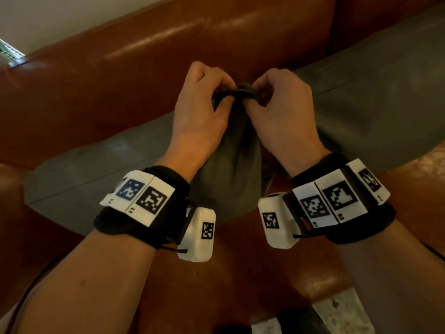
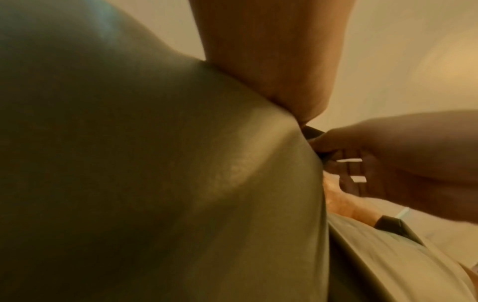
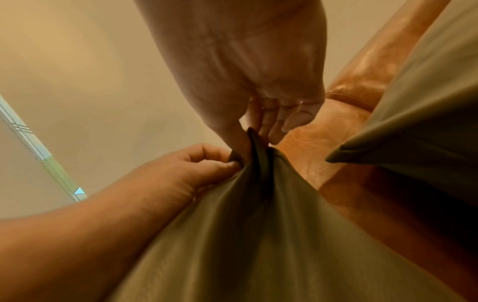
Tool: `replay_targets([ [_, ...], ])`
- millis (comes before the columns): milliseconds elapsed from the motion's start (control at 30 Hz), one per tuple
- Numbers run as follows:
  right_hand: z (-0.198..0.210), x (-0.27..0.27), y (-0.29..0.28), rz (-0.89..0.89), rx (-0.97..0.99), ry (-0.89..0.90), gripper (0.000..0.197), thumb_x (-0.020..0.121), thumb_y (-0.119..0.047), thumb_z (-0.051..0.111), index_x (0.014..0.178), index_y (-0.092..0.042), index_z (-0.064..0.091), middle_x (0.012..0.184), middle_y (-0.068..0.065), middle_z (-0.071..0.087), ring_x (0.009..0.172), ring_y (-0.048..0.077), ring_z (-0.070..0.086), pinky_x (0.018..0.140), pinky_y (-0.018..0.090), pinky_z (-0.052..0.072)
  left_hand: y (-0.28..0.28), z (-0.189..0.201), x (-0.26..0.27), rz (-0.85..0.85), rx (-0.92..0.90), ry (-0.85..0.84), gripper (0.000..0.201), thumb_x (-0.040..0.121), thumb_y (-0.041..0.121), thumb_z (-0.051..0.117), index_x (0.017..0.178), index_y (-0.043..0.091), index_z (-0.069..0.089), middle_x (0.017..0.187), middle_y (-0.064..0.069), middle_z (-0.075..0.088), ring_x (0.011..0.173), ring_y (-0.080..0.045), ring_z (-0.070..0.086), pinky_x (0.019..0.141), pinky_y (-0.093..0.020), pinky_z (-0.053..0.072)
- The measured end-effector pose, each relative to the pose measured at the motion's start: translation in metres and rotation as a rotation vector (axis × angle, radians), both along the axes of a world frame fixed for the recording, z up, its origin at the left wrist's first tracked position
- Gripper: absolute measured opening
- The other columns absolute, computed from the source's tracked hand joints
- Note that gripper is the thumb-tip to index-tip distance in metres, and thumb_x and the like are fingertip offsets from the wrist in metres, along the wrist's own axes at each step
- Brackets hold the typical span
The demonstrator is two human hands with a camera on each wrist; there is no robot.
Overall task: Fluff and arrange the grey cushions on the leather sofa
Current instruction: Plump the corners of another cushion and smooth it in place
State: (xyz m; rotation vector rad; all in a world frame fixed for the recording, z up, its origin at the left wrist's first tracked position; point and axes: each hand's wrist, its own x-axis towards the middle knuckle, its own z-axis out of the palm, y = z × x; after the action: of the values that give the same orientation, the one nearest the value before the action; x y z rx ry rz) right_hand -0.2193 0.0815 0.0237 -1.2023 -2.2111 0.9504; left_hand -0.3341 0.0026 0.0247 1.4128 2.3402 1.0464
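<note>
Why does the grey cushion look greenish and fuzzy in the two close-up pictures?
Head view: the held cushion reads grey, glare streaks the sofa. Left wrist view: warm light tints the cushion olive, and it is too close, so blurred. Right wrist view: same tint, wide lens bends the left hand and right hand.

A living room: brown leather sofa (image 1: 149, 75) with grey cushions (image 1: 375, 92).
</note>
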Motion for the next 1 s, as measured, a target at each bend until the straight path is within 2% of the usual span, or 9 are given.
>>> replay_targets([
  [133, -0.005, -0.006, -0.001, -0.057, 0.022, 0.063, 0.022, 0.083, -0.010, 0.066, 0.087, -0.024, 0.049, 0.096, -0.007, 0.047, 0.086, 0.008, 0.045, 0.065, 0.007, 0.033, -0.011, 0.002, 0.005, 0.043, -0.085, 0.044, 0.026, 0.091, 0.027, 0.062, 0.116, 0.022, 0.058, 0.112, 0.010, 0.044, 0.093, 0.002, 0.048, 0.079, -0.005, 0.039],
  [200, -0.010, -0.007, -0.004, -0.126, -0.066, 0.148, 0.021, 0.082, -0.011, 0.068, 0.089, -0.021, 0.050, 0.097, -0.005, 0.050, 0.080, 0.006, 0.047, 0.066, 0.009, 0.040, -0.020, -0.001, 0.008, 0.059, -0.160, 0.074, 0.033, 0.094, 0.036, 0.057, 0.123, 0.022, 0.055, 0.116, 0.007, 0.049, 0.098, -0.007, 0.052, 0.086, -0.021, 0.045],
  [333, -0.003, -0.009, -0.002, -0.151, -0.333, 0.243, 0.024, 0.085, -0.038, 0.070, 0.094, -0.016, 0.064, 0.084, -0.006, 0.064, 0.075, 0.001, 0.059, 0.062, 0.011, 0.047, -0.035, -0.013, 0.012, 0.043, -0.245, 0.198, 0.038, 0.099, 0.039, 0.046, 0.127, 0.016, 0.056, 0.118, -0.002, 0.059, 0.106, -0.020, 0.057, 0.091, -0.040, 0.045],
  [433, 0.004, -0.008, 0.004, -0.268, -0.639, 0.411, 0.010, 0.091, -0.020, 0.067, 0.085, -0.012, 0.068, 0.080, 0.006, 0.072, 0.075, 0.016, 0.070, 0.072, 0.034, 0.060, -0.037, -0.020, 0.009, 0.018, -0.224, 0.252, 0.045, 0.100, 0.043, 0.040, 0.130, 0.015, 0.056, 0.124, -0.004, 0.060, 0.114, -0.022, 0.056, 0.097, -0.039, 0.043],
  [533, 0.005, -0.006, 0.004, -0.409, -1.007, 0.616, 0.003, 0.090, -0.009, 0.065, 0.088, -0.010, 0.067, 0.077, 0.006, 0.072, 0.070, 0.018, 0.072, 0.064, 0.031, 0.059, -0.039, -0.024, 0.009, 0.016, -0.255, 0.292, 0.052, 0.100, 0.049, 0.034, 0.133, 0.015, 0.054, 0.131, -0.004, 0.057, 0.122, -0.021, 0.052, 0.106, -0.039, 0.037],
  [700, -0.010, 0.001, 0.003, -0.290, -0.547, 0.339, 0.023, 0.094, -0.036, 0.061, 0.092, -0.014, 0.069, 0.083, -0.002, 0.070, 0.079, 0.007, 0.066, 0.075, 0.028, 0.055, -0.051, -0.021, 0.014, 0.031, -0.384, 0.403, 0.060, 0.100, 0.053, 0.023, 0.143, 0.017, 0.044, 0.145, -0.006, 0.048, 0.139, -0.022, 0.037, 0.119, -0.040, 0.017],
  [833, -0.015, 0.010, -0.012, -0.184, -0.597, 0.301, 0.033, 0.086, -0.048, 0.067, 0.087, -0.015, 0.068, 0.088, 0.005, 0.072, 0.084, 0.017, 0.070, 0.081, 0.042, 0.058, -0.070, -0.024, 0.015, 0.113, -0.476, 0.463, 0.064, 0.099, 0.056, 0.018, 0.145, 0.017, 0.041, 0.149, -0.008, 0.043, 0.143, -0.024, 0.031, 0.119, -0.043, 0.014],
  [933, -0.013, 0.011, -0.018, -0.145, -0.613, 0.271, 0.045, 0.094, -0.040, 0.060, 0.092, 0.004, 0.067, 0.098, 0.028, 0.068, 0.091, 0.041, 0.066, 0.079, 0.059, 0.054, -0.069, -0.024, 0.015, 0.115, -0.490, 0.446, 0.066, 0.099, 0.057, 0.016, 0.147, 0.018, 0.037, 0.152, -0.008, 0.039, 0.144, -0.024, 0.028, 0.119, -0.043, 0.012],
  [1000, -0.005, 0.009, -0.016, -0.149, -0.727, 0.306, 0.045, 0.098, -0.041, 0.053, 0.090, 0.001, 0.068, 0.100, 0.025, 0.070, 0.094, 0.038, 0.067, 0.085, 0.055, 0.055, -0.067, -0.023, 0.013, 0.112, -0.494, 0.427, 0.067, 0.099, 0.058, 0.014, 0.148, 0.019, 0.035, 0.153, -0.007, 0.038, 0.145, -0.023, 0.027, 0.120, -0.042, 0.011],
])
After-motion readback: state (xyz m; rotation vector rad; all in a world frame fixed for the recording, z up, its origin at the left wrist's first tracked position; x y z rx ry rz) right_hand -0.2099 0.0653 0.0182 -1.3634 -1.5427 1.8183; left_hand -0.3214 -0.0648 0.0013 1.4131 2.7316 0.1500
